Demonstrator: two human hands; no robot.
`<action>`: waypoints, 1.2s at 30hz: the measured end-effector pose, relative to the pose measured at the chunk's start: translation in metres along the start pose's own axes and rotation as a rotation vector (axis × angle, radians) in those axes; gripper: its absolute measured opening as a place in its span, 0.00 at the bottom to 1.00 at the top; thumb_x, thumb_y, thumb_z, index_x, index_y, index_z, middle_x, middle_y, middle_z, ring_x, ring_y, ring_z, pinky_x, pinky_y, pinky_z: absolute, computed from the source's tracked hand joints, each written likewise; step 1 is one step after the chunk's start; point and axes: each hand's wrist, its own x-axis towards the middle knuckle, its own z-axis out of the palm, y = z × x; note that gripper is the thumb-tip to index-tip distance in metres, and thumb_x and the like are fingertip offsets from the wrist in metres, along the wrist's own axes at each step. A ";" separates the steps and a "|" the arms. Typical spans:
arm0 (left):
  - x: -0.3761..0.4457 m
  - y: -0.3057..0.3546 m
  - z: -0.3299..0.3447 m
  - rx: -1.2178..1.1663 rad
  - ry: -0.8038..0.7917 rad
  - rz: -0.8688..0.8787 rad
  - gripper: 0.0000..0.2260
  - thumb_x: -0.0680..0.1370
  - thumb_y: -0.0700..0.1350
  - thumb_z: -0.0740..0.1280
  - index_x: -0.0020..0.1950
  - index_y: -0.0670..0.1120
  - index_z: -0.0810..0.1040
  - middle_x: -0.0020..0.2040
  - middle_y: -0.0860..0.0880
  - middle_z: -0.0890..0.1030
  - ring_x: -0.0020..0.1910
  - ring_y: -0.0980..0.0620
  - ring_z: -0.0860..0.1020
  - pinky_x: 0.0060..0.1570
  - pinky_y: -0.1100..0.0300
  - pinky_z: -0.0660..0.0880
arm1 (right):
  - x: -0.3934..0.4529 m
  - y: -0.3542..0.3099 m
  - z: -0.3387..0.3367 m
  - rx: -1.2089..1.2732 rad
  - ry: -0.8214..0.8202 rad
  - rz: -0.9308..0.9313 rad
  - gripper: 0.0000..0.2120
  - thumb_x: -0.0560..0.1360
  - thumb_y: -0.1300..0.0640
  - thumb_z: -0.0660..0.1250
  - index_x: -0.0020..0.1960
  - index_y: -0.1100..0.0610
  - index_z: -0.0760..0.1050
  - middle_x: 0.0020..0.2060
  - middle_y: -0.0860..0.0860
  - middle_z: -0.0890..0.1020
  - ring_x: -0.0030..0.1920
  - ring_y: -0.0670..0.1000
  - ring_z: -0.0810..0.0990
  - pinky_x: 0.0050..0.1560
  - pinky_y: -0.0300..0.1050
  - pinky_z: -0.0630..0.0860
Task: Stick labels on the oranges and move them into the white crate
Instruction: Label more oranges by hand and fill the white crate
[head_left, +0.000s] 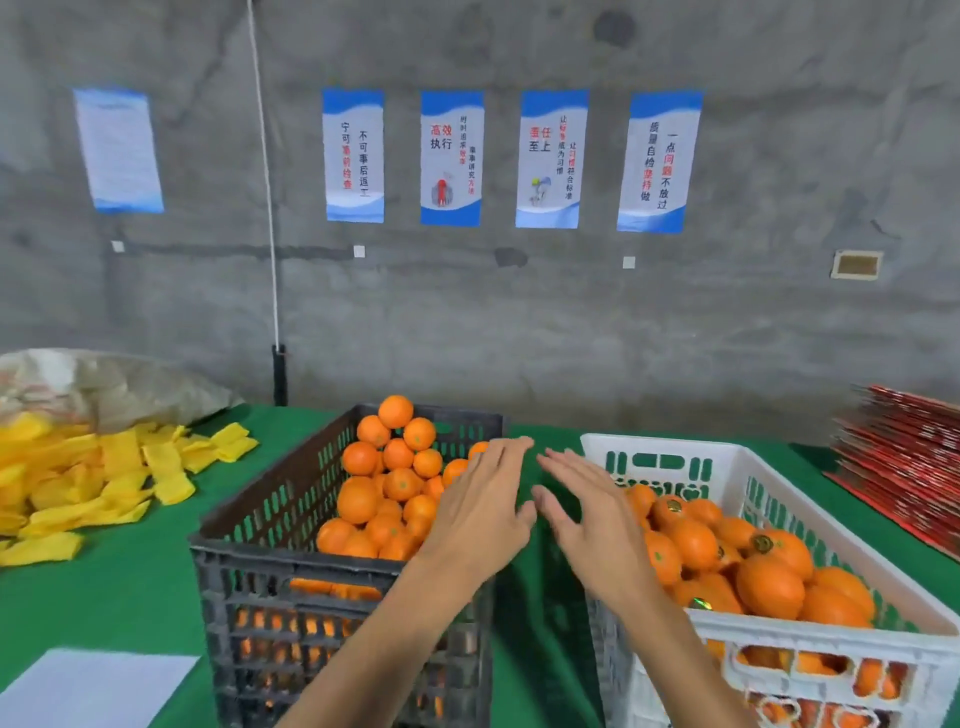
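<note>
A dark grey crate (249, 551) at centre left is heaped with plain oranges (387, 483). To its right a white crate (810, 631) holds oranges (769, 584) that carry small round labels. My left hand (480, 504) hovers above the dark crate's right side with straight, spread fingers and holds nothing. My right hand (584, 512) hovers over the gap between the crates, by the white crate's left wall, also flat and empty. The two hands are close together, thumbs nearly touching.
The crates stand on a green table cover (119, 597). Yellow foam sleeves (98, 483) lie piled at the left beside a bag. A white sheet (98, 686) lies at the bottom left. Red flat cartons (904, 467) are stacked at the right. A concrete wall with posters stands behind.
</note>
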 end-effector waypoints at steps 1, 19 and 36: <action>0.000 -0.018 -0.012 0.052 -0.048 -0.066 0.25 0.79 0.49 0.66 0.75 0.51 0.66 0.71 0.51 0.71 0.69 0.48 0.70 0.61 0.51 0.73 | 0.008 -0.010 0.011 0.056 -0.030 -0.010 0.20 0.79 0.56 0.72 0.70 0.52 0.78 0.69 0.48 0.78 0.73 0.48 0.72 0.76 0.45 0.64; -0.003 -0.217 -0.059 0.515 -1.157 -0.813 0.28 0.77 0.58 0.71 0.73 0.46 0.74 0.71 0.45 0.72 0.71 0.42 0.71 0.53 0.50 0.69 | 0.065 -0.057 0.136 0.206 -0.757 0.004 0.17 0.78 0.45 0.72 0.64 0.48 0.82 0.65 0.43 0.81 0.68 0.42 0.75 0.69 0.42 0.69; -0.013 -0.198 -0.070 0.454 -1.000 -0.637 0.21 0.78 0.45 0.71 0.70 0.46 0.74 0.66 0.44 0.75 0.60 0.41 0.77 0.50 0.50 0.73 | 0.057 -0.063 0.130 0.162 -0.594 -0.021 0.16 0.81 0.47 0.69 0.67 0.50 0.80 0.65 0.45 0.81 0.66 0.43 0.77 0.68 0.46 0.73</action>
